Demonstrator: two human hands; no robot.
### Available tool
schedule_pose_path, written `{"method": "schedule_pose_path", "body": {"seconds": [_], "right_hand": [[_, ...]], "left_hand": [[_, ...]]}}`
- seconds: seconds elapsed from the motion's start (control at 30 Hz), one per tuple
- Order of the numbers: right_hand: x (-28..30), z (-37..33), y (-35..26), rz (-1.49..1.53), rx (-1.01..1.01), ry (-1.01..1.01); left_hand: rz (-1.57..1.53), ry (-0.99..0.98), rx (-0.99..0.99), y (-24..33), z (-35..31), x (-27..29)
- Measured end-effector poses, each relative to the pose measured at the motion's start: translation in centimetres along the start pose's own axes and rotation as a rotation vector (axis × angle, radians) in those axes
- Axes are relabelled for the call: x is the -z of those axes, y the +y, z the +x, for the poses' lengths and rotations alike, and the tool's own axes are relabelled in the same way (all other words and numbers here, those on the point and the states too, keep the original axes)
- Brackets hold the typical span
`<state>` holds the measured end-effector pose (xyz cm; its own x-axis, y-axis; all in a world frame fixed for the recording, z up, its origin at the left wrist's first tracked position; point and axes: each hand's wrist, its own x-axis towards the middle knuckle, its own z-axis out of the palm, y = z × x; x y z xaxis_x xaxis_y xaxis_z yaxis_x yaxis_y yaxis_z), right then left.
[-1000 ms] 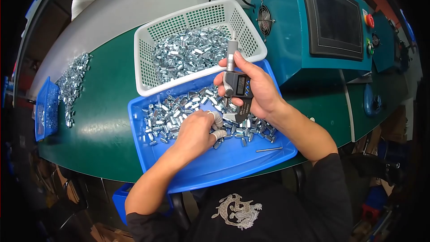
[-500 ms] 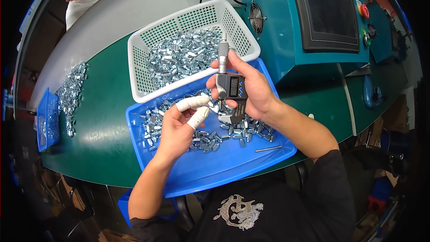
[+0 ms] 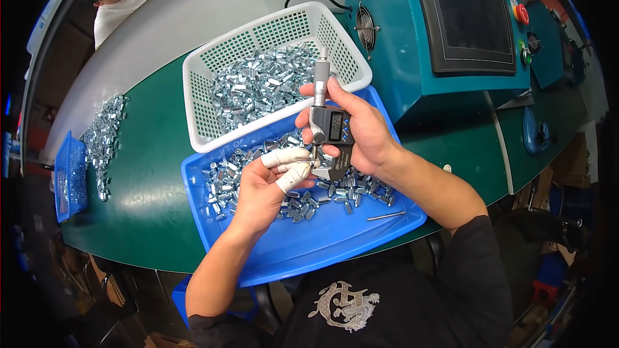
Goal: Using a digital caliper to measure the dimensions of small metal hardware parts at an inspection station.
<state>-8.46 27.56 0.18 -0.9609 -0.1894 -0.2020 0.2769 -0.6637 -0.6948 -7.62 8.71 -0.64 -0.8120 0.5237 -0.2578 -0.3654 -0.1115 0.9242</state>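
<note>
My right hand (image 3: 369, 135) is wrapped round a digital micrometer (image 3: 321, 84), its barrel pointing up and away and its small display facing me. My left hand (image 3: 261, 190) wears white finger cots on thumb and forefinger. These two fingertips are pinched together right at the micrometer's measuring gap, on a small metal piece (image 3: 315, 162) that is mostly hidden by them. Beneath both hands is a blue tray (image 3: 290, 248) holding many loose shiny hexagonal metal pieces (image 3: 300, 206).
A white perforated basket (image 3: 188, 106) full of similar pieces rests at the tray's far edge. A thin metal pin (image 3: 385, 216) lies in the tray. More pieces (image 3: 103, 138) and a small blue basket (image 3: 69, 183) are at left. A teal machine (image 3: 393, 77) stands right; a person (image 3: 126, 3) is behind.
My left hand has moved slightly right, bringing its pinched fingertips into the micrometer's gap. My right hand and the micrometer have stayed nearly in place.
</note>
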Motion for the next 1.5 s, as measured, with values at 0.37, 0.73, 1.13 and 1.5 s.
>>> {"method": "schedule_pose_path", "body": {"seconds": [0.37,0.73,1.13,1.5], "right_hand": [[-0.3,-0.1,-0.1,-0.052,0.028,0.026],[-0.2,0.0,-0.1,0.014,-0.001,0.017],[-0.5,-0.5,-0.6,-0.085,-0.009,0.065],[-0.5,-0.3,-0.5,-0.070,-0.008,0.061]], "left_hand": [[0.009,0.013,-0.005,0.0,0.1,-0.1],[0.071,0.000,-0.008,-0.2,0.2,0.4],[0.055,0.282,-0.276,1.4,0.9,1.0],[1.326,-0.075,-0.344,-2.0,0.1,-0.2]]}}
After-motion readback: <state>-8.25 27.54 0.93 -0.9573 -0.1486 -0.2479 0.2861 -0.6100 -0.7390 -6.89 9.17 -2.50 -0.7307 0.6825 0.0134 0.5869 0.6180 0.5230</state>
